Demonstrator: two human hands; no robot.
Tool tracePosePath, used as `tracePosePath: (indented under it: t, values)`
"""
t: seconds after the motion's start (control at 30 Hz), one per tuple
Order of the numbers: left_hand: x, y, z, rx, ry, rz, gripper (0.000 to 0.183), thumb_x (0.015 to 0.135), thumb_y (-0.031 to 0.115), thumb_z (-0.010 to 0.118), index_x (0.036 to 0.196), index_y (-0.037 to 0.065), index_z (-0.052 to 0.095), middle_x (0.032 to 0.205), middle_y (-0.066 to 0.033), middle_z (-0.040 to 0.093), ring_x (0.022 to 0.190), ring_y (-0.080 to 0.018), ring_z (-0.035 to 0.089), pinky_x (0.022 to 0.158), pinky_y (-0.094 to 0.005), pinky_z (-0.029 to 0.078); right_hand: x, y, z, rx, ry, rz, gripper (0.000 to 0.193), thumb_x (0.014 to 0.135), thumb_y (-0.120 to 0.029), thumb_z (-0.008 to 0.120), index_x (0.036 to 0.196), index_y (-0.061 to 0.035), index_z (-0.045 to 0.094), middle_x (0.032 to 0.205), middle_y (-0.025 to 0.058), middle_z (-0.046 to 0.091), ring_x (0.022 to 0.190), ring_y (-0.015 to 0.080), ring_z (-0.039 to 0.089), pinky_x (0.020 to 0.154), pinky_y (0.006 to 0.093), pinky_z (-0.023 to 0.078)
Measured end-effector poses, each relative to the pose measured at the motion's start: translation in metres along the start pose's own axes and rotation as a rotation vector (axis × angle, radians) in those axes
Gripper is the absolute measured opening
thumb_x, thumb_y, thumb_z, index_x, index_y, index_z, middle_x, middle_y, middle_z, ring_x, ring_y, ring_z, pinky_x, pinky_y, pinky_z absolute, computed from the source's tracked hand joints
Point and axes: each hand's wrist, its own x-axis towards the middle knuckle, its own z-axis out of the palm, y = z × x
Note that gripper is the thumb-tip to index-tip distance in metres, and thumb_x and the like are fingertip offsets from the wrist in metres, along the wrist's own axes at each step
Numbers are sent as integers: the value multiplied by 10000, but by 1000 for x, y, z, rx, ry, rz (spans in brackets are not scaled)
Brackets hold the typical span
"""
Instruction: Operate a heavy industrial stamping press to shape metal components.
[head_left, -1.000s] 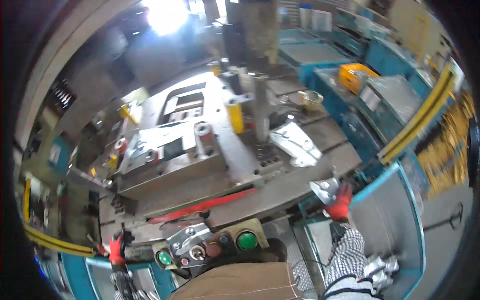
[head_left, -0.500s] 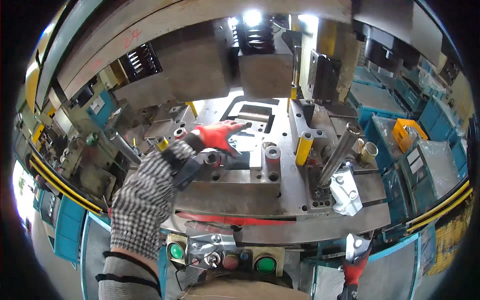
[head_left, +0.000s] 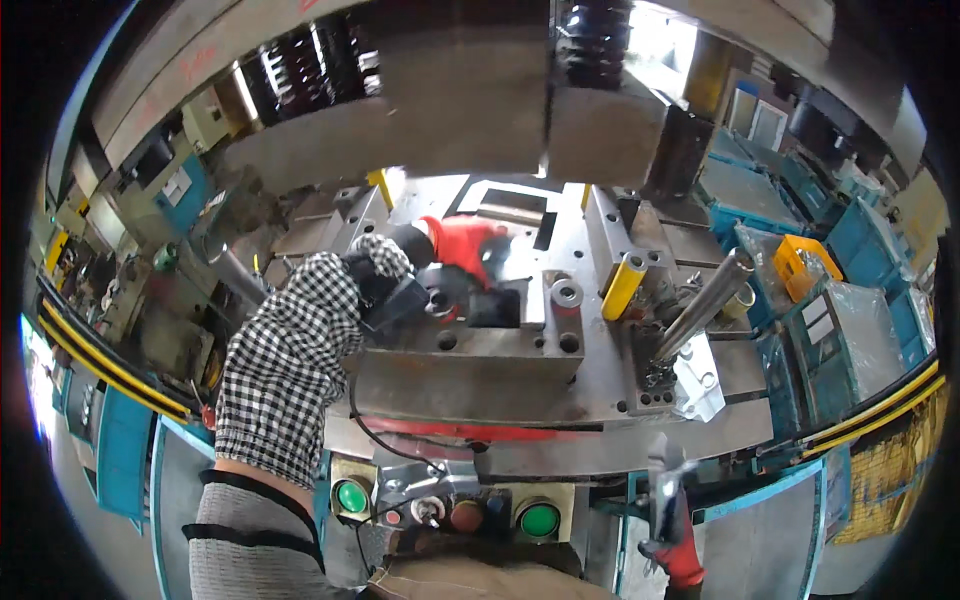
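Observation:
My left hand (head_left: 468, 248), in a red glove with dark fingertips, reaches over the steel die (head_left: 465, 375) in the press. Its fingers bend down toward the bright middle of the die, beside a dark rectangular recess (head_left: 495, 308). Motion smears the fingertips, so whether they grip anything is unclear. A black box-like piece (head_left: 398, 306) shows by that wrist. Low at the right, my right hand (head_left: 680, 552), also in a red and dark glove, grips a shiny formed sheet-metal part (head_left: 664, 490), held upright and blurred at its top.
The heavy upper die (head_left: 470, 110) hangs above. A steel guide post (head_left: 705, 305) and yellow post (head_left: 624, 287) stand at right, near another formed metal part (head_left: 698, 380). Green buttons (head_left: 538, 519) sit on the front panel, with a metal part (head_left: 428, 480) behind. Blue bins (head_left: 775, 205) stand far right.
My left hand has turned its fingers down from stretched out, over the die. My right hand has shifted slightly left, turning its sheet-metal part. The view has tilted a little.

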Motion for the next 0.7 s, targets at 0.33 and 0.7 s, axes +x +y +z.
tracePosePath:
  t: [0.33, 0.7]
  values:
    - [-211, 205, 8, 115, 232, 207, 1297, 566, 675, 962, 1578, 14, 488, 1318, -250, 626, 1182, -438, 633, 1033, -553, 489, 161, -146, 32, -174, -25, -458, 1335, 628, -208, 924, 1731, -36, 191, 1703, 150, 372, 1557, 253, 368, 1277, 411, 319]
    - [-248, 192, 353, 433, 256, -429, 1135, 572, 402, 882, 1563, 39, 466, 1385, -253, 559, 1308, -464, 519, 1110, -696, 390, 311, -264, 73, -136, -218, -838, 1177, 745, -141, 959, 1704, -37, 284, 1610, 168, 496, 1410, 215, 504, 1191, 369, 420]
